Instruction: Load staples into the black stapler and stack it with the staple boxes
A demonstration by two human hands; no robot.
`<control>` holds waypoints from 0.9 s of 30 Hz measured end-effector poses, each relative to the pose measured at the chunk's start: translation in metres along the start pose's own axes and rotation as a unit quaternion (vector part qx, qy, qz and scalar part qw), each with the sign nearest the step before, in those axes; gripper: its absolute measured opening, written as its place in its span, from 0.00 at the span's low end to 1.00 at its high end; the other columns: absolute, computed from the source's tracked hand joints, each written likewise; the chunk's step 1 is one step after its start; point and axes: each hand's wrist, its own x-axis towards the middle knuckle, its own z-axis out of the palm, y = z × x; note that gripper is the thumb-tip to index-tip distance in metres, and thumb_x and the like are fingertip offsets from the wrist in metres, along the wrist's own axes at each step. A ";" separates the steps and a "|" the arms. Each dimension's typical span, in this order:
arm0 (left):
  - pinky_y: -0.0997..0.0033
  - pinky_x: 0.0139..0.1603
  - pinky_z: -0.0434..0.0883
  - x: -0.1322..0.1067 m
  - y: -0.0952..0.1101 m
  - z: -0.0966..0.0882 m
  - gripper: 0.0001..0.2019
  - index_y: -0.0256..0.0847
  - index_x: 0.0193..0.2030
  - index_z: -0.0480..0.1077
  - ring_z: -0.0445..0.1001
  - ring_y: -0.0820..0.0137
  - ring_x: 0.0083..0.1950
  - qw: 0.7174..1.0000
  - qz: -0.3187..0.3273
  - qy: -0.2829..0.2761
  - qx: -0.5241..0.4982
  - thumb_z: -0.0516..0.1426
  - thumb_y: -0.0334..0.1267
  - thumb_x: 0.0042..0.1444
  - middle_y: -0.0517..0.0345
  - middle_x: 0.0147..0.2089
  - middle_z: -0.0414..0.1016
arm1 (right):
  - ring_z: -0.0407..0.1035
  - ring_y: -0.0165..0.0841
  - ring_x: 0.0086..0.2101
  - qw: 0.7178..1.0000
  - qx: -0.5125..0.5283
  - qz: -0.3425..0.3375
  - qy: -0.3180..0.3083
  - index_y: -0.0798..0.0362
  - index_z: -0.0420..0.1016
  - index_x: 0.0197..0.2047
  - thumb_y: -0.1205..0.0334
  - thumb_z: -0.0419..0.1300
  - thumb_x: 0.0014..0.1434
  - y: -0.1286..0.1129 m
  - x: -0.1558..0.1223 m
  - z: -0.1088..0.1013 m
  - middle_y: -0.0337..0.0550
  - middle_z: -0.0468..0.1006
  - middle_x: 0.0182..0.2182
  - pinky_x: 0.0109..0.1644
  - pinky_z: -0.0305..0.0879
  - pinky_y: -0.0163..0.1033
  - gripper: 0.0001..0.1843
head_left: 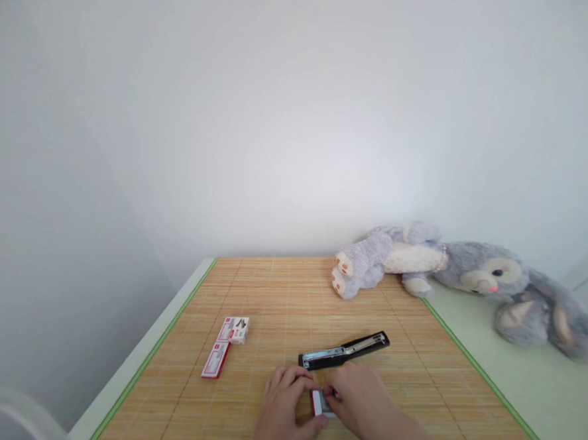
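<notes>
A small red-and-white staple box (319, 404) lies on the mat between my hands, its upper side showing grey contents that look like staples. My left hand (286, 413) grips the box from the left, fingers at its far end and thumb at its near end. Over the box's right part, my right hand (359, 398) has thumb and index finger pinched together; what sits between them is hidden. Just beyond both hands rests a black stapler (344, 351), opened out flat with its metal magazine showing.
More red-and-white staple boxes (216, 359) lie together at the left on the bamboo mat (273, 287), which has green edging. A grey plush rabbit (410, 258) lies across the back right. A white curved object (30, 422) enters at lower left. The wall stands behind the table.
</notes>
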 end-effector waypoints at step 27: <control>0.60 0.54 0.65 0.000 0.007 -0.002 0.15 0.52 0.46 0.76 0.71 0.60 0.50 0.999 -0.010 -0.007 0.030 0.69 0.41 0.51 0.60 0.44 0.76 | 0.62 0.29 0.26 0.943 0.331 0.015 0.021 0.49 0.83 0.41 0.58 0.59 0.62 0.073 -0.035 0.014 0.31 0.66 0.22 0.32 0.54 0.34 0.11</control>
